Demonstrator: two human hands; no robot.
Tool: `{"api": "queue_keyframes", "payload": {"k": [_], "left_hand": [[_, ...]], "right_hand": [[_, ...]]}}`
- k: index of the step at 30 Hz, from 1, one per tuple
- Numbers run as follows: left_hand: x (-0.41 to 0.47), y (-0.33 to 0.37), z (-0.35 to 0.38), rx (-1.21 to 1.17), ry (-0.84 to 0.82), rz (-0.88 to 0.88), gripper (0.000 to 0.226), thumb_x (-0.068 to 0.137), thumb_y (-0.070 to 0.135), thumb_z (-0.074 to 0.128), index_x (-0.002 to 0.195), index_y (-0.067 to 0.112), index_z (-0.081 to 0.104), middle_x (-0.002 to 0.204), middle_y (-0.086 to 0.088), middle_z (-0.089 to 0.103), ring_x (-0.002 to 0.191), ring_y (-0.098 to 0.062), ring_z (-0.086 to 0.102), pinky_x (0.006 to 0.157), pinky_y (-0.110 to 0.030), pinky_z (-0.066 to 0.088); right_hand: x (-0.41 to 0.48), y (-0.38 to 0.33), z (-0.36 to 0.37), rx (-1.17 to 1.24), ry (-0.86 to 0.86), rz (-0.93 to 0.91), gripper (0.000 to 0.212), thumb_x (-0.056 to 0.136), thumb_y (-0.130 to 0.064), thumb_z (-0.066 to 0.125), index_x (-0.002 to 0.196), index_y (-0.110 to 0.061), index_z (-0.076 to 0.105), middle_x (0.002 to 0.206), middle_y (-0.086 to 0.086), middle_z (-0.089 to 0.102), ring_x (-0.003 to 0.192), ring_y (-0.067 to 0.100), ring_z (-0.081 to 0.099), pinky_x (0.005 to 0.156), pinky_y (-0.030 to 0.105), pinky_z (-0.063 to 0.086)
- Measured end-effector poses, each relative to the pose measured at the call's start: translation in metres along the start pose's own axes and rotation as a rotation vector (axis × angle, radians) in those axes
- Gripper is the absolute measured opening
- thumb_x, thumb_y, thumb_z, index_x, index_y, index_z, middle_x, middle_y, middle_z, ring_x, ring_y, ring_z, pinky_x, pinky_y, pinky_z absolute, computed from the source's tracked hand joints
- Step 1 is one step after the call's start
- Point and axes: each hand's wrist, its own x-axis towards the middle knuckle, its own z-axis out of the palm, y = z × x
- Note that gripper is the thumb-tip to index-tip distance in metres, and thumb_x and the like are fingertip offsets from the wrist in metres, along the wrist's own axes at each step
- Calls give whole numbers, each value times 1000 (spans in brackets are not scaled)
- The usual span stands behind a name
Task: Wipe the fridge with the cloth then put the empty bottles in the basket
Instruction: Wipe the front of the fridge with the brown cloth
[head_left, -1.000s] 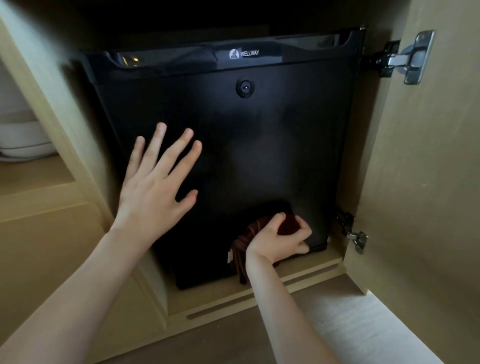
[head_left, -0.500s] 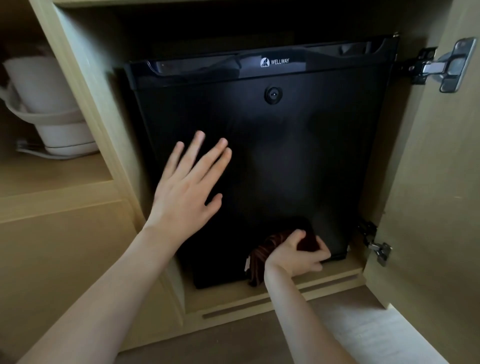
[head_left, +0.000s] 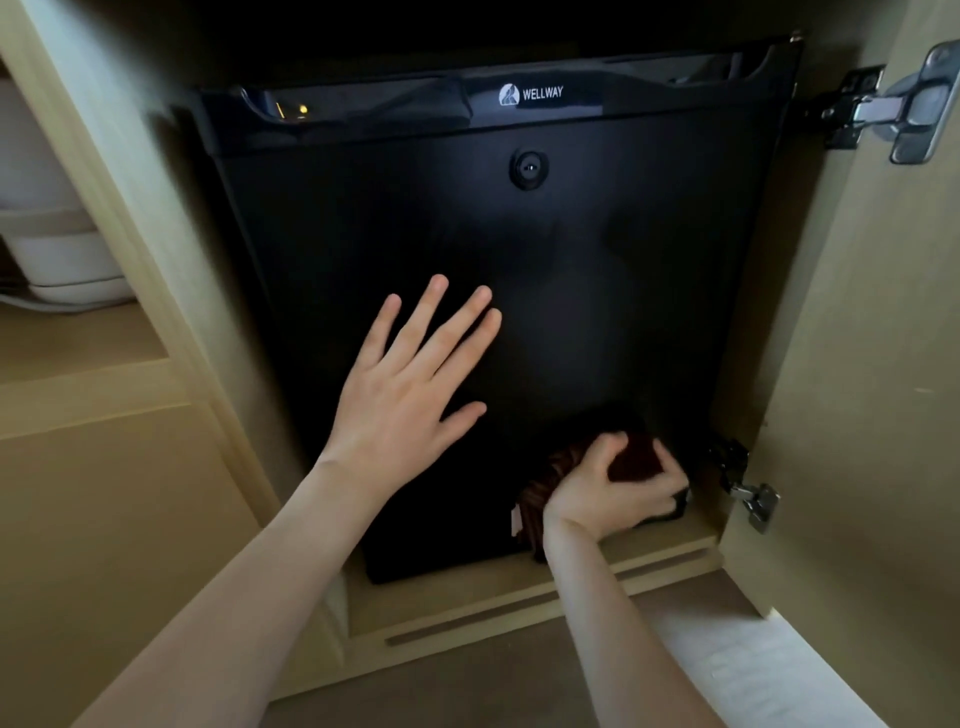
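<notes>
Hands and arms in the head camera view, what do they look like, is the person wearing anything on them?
Both arms are bare from wrist to the frame's lower edge: no sleeves show. The left hand and right hand wear no gloves, and no rings, watch or bracelet show on the fingers or wrists. The nails look short and unpainted, though the dim light limits detail.

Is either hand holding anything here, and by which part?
The right hand grips the bunched dark reddish cloth around its middle against the fridge door's lower corner. The left hand lies flat, holding nothing.

Cloth (head_left: 631, 457) nearer fridge's (head_left: 597, 291) right corner
</notes>
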Motion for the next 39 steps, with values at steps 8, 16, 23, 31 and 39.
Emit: {"api": "queue_keyframes", "payload": {"k": [8, 16, 23, 31, 39], "left_hand": [[4, 11, 14, 7, 100, -10, 83, 89, 55, 53, 157, 16, 24, 164, -1, 16, 152, -30, 9, 122, -52, -4], [12, 18, 31, 1, 250, -4, 78, 92, 59, 48, 155, 17, 29, 163, 4, 20, 150, -28, 19, 123, -48, 5], [12, 18, 28, 27, 246, 4, 77, 93, 60, 46, 154, 16, 32, 161, 2, 20, 148, -29, 21, 123, -48, 6], [12, 18, 33, 10, 272, -4, 77, 93, 59, 47, 155, 17, 30, 162, 2, 21, 149, -29, 20, 123, -48, 6], [13, 26, 25, -44, 234, -61, 77, 89, 53, 54, 153, 16, 32, 161, 3, 26, 149, -27, 20, 123, -48, 2]], "right_hand": [[6, -36, 3, 59, -36, 36, 27, 89, -29, 68, 110, -36, 53, 121, 1, 39, 101, 14, 55, 73, 22, 49], [13, -37, 24, 50, -59, -390, 36, 83, -27, 72, 115, -18, 57, 114, 9, 46, 97, -5, 52, 76, 10, 47], [23, -12, -2, 34, 43, 90, 31, 87, -33, 68, 114, -32, 53, 126, 0, 40, 106, 16, 53, 84, 36, 58], [22, -67, 36, 62, -86, -523, 31, 83, -23, 72, 111, -17, 60, 112, 2, 43, 99, 3, 53, 73, 11, 48], [39, 8, -22, 16, 91, 251, 37, 90, -28, 66, 123, -25, 50, 131, 5, 45, 107, 19, 55, 87, 46, 58]]}}
